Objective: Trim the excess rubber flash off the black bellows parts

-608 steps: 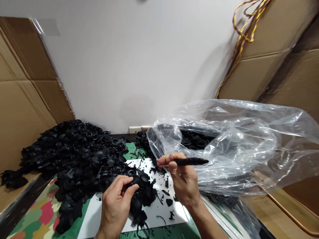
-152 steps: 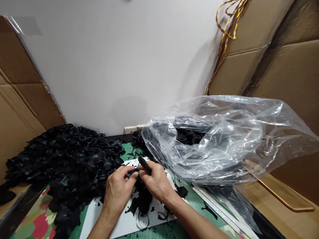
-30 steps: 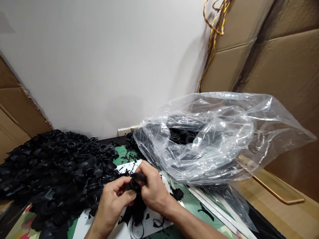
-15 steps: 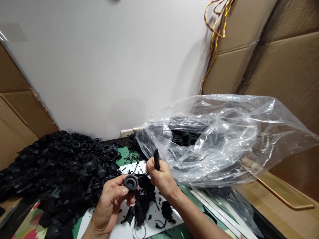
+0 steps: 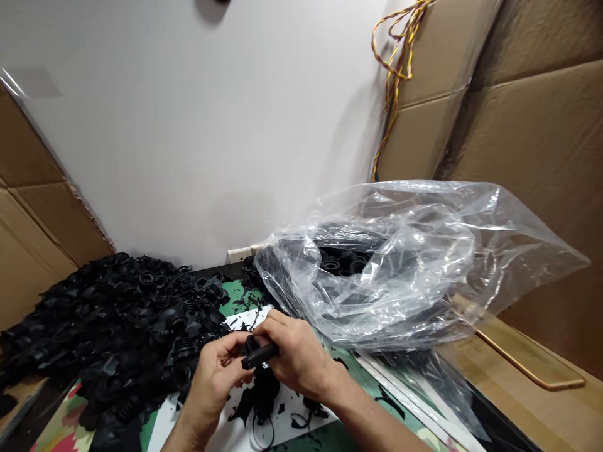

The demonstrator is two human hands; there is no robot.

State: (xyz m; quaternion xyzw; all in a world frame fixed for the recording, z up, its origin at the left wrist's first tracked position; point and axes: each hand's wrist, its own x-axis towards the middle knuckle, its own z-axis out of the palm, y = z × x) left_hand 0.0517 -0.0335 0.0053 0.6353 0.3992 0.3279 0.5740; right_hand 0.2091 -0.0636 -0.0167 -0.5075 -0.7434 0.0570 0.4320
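Observation:
Between the thumb and fingers of my left hand (image 5: 211, 380) is a round black rubber bellows part (image 5: 248, 345), mostly covered by the hands. My right hand (image 5: 301, 355) is closed around a dark, pen-like tool (image 5: 261, 356), which lies across the front of the part; its working tip cannot be made out. The right fingers meet the far side of the part. Below the hands, black rubber scraps (image 5: 264, 395) are scattered on a white sheet (image 5: 164, 427).
A large heap of black rubber parts (image 5: 117, 326) lies to the left. On the right, a clear plastic bag (image 5: 400, 307) contains more of them. Cardboard (image 5: 541, 188) flanks both sides, and twisted yellow-brown wires (image 5: 393, 94) hang by the wall (image 5: 188, 125).
My right hand has come left and down, bringing the tool from upright to nearly level against the rubber part. My left hand still holds the part. The view has shifted slightly.

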